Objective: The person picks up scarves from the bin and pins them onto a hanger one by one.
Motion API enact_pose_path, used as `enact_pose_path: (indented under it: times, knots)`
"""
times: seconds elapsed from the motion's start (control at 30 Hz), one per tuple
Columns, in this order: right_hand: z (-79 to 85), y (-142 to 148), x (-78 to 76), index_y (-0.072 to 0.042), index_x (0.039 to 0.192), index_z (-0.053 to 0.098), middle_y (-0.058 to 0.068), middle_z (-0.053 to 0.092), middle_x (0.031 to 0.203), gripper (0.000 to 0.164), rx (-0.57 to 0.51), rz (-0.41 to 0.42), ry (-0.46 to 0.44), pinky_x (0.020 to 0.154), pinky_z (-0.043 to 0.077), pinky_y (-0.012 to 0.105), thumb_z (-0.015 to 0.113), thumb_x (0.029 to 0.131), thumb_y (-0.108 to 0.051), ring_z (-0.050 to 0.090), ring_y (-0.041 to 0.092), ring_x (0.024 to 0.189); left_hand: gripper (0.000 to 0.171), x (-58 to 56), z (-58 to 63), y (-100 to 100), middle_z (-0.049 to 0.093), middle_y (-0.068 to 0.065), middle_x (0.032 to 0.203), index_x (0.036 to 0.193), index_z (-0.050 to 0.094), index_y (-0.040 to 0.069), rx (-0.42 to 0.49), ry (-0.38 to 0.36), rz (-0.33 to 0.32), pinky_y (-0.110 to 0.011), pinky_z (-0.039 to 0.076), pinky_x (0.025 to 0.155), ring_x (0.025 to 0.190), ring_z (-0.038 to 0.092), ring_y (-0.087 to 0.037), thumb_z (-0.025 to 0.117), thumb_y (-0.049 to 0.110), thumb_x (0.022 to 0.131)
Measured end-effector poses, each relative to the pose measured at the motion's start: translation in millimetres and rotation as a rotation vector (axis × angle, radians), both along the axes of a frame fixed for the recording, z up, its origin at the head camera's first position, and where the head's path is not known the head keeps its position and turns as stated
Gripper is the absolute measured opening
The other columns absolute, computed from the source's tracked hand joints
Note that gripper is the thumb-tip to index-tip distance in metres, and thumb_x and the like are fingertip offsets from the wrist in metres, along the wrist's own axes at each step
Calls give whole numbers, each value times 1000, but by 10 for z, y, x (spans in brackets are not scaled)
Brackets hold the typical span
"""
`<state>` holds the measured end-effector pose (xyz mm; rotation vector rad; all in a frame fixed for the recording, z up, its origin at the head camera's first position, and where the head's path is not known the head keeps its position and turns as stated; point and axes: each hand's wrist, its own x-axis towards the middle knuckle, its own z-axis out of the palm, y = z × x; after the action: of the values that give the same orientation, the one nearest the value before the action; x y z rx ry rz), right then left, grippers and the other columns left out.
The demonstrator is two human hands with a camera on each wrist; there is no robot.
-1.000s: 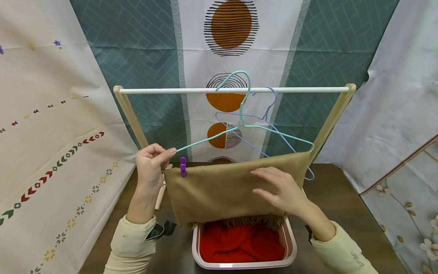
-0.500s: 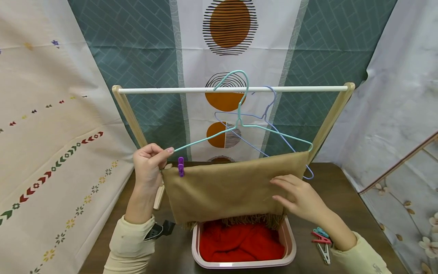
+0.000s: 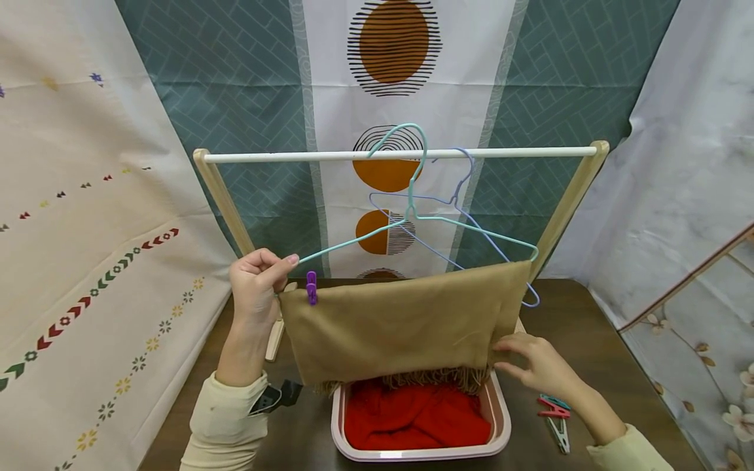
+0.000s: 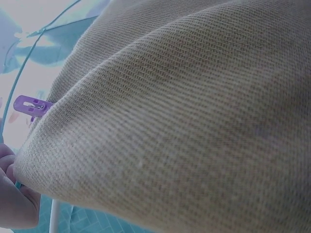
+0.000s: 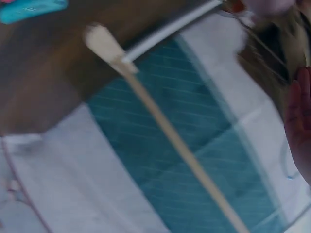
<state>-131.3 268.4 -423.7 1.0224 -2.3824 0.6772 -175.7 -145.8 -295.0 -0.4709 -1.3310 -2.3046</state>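
A tan fringed scarf is draped over the lower bar of a mint-green hanger, whose hook loops over the white rail. My left hand pinches the hanger's left end between thumb and fingers. Just beside it, a purple clothespin clips the scarf's top edge. Low at the scarf's right edge is my right hand, its fingers loosely bent with the fingertips right at the cloth. In the left wrist view the scarf fills most of the picture, and the purple clothespin sticks out at its edge.
A wooden rack with a white rail spans the table. Behind the mint hanger hangs a blue hanger. Below the scarf stands a pink basin with red cloth. Several loose clothespins lie on the dark table at right.
My right hand has moved from the front of the scarf rightward and down to its lower right edge, uncovering the loose clothespins. The left hand keeps its hold on the hanger.
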Motion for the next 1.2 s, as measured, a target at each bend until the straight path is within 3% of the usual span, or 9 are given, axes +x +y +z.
enact_pose_path:
  times: [0.33,0.57,0.77,0.97,1.2]
  knots:
    - [-420,293,41,-8,83,67,-3,63,77,31,-16,-150,-18,59,46,23,81,56,-3,58,11,67,36,0,-13,-22,49,-2,41,50,57,3,22,14,-11,-24,9,42,42,13,-13,50,-27,70]
    - [-716,510,80,-7,82,67,1,64,78,24,109,-282,-154,58,49,30,80,62,-8,60,15,67,36,0,-7,-31,47,-2,41,50,57,2,20,24,-8,-23,10,42,42,13,-13,51,-27,70]
    - [-1045,734,135,-6,81,67,5,62,85,30,221,-395,-216,65,49,40,82,59,-20,57,25,79,36,6,-6,-29,45,-2,40,50,57,2,8,18,-8,-23,11,42,42,13,-13,51,-26,70]
    - [-1305,931,206,-7,83,68,8,61,89,44,248,-416,-237,68,48,44,83,55,-38,53,28,84,36,5,-7,-20,45,-1,40,50,58,3,-5,5,-8,-24,11,42,42,14,-13,52,-26,71]
    - [-1487,1031,246,-11,77,68,0,59,82,36,260,-397,-156,61,46,40,85,51,-30,52,22,78,35,5,-1,-10,46,-1,40,50,57,4,-21,1,5,-24,11,42,41,16,-13,53,-25,71]
